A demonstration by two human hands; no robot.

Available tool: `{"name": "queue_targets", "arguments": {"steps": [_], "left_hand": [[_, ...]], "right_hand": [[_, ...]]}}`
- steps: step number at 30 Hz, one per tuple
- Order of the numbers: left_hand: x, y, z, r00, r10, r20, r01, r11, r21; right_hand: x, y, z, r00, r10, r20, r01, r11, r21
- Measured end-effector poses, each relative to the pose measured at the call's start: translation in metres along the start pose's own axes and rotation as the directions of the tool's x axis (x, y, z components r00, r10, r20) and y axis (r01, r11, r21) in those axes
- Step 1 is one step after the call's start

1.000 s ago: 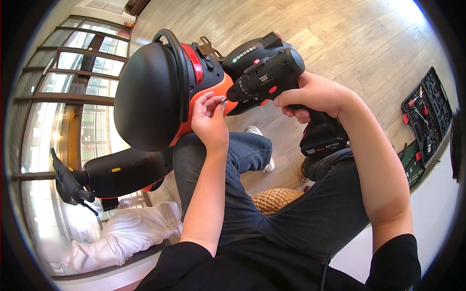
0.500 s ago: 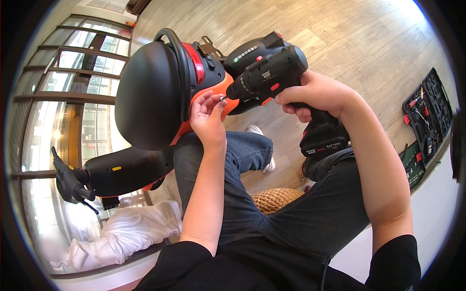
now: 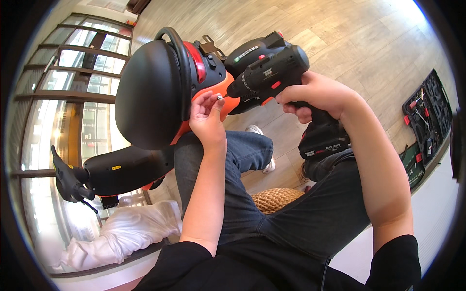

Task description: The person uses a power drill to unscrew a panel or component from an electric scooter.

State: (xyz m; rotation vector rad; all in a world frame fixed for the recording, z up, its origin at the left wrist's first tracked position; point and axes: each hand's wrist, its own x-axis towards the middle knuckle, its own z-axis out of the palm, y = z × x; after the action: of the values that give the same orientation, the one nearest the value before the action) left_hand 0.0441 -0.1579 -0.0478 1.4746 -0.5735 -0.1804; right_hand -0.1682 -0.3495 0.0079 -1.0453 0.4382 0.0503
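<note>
My right hand [image 3: 323, 94] is wrapped round the grip of a black cordless drill [image 3: 272, 70] with red buttons and a battery at its base. The drill's chuck [image 3: 236, 89] points left, and a thin bit tip runs from it toward my left hand [image 3: 208, 115]. Between the left thumb and fingers I pinch a small round silver fastener [image 3: 220, 97], its dark-centred face turned up. The bit's tip is close beside it; whether they touch I cannot tell. Just behind my left hand is an electric scooter's orange body [image 3: 216, 88], with a black rear box [image 3: 148, 94].
The scooter's black handlebar [image 3: 70, 182] lies far left, by a white cloth-wrapped bundle [image 3: 138, 228]. An open tool case [image 3: 429, 119] sits at the far right. A woven seat [image 3: 276, 200] shows between my legs. Wooden floor [image 3: 344, 29] spreads beyond the scooter.
The drill has shifted slightly right, its bit drawing a little away from my left fingers. The silver fastener has turned so that its round face shows. My left hand stays in place.
</note>
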Motion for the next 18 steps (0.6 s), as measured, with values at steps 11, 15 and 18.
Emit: {"name": "queue_targets", "arguments": {"steps": [11,15,18], "left_hand": [[0.0006,-0.0005,0.0017,0.997,-0.052,0.049,0.054,0.998,-0.036],[0.0004,0.0008,0.0034,0.998,-0.044,0.049,0.044,0.999,0.005],[0.0,0.0006,0.0037,0.998,-0.014,0.058,0.011,0.999,0.053]], "right_hand": [[0.0031,0.0019,-0.0034,1.0,-0.008,0.02,0.008,1.0,0.02],[0.0023,0.0017,-0.002,1.0,-0.006,0.002,0.006,1.0,0.002],[0.0029,0.0013,-0.003,1.0,-0.008,0.008,0.008,1.0,-0.009]]}}
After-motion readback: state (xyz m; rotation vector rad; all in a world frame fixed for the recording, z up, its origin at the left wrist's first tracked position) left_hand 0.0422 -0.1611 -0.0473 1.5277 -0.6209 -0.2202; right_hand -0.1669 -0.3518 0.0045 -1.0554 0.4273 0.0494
